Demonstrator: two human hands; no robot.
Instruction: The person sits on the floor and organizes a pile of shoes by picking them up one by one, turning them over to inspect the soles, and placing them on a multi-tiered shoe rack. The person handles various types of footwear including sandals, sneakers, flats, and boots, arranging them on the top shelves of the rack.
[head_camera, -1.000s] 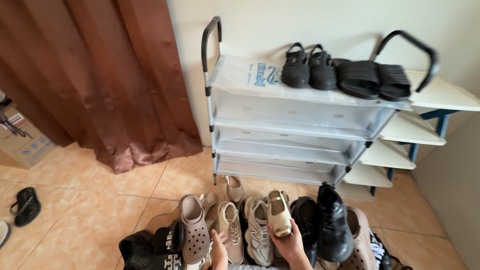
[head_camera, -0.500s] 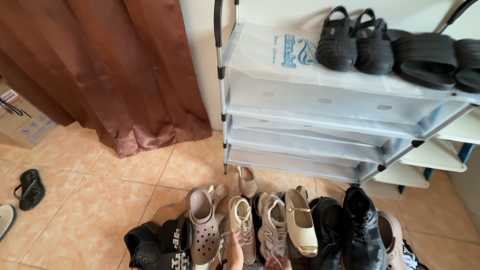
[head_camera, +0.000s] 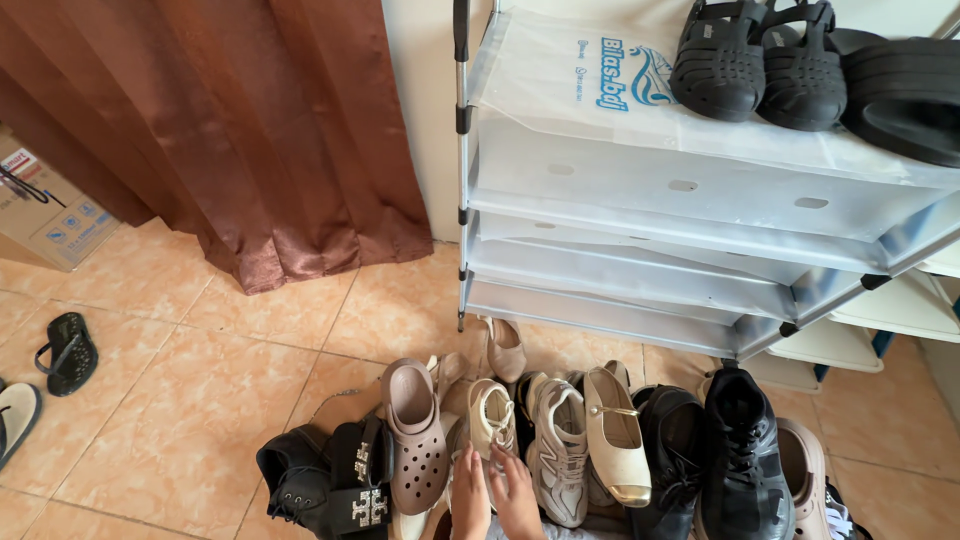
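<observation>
A row of shoes lies on the tiled floor in front of me. My left hand and my right hand both close on the near end of a cream lace-up sneaker. Left of it sits a taupe clog. To its right are a grey-and-white sneaker and a cream flat shoe with a gold toe cap, lying free. Only my fingers and wrists show at the bottom edge.
A grey multi-tier shoe rack stands behind the row, with black strappy sandals and black slides on top. Black shoes, black sneakers, a brown curtain, a cardboard box and a black flip-flop surround.
My right hand set the gold-toed flat shoe down in the row and moved left. Both hands now meet on the cream sneaker. The view has shifted closer and to the left.
</observation>
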